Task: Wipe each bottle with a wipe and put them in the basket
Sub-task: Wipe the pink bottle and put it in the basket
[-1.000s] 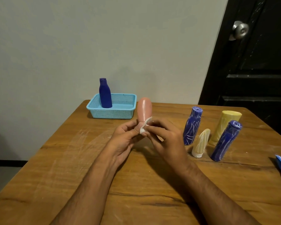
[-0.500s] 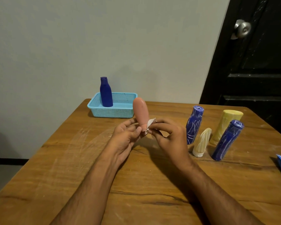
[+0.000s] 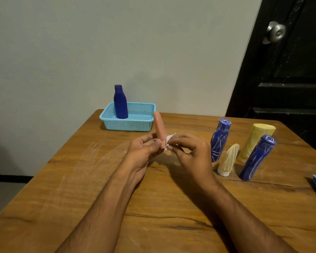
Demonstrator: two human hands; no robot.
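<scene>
The left hand (image 3: 144, 148) grips the base of the pink bottle (image 3: 159, 127), held upright above the bench (image 3: 80, 179); the right hand (image 3: 192, 156) pinches a small white wipe (image 3: 169, 140) against it. One blue bottle (image 3: 120, 102) stands in the basket (image 3: 144, 123) — four bottles wait at right: two blue, two cream.

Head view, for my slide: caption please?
Left hand holds pink bottle; right hand wipes it with a wipe.
</scene>
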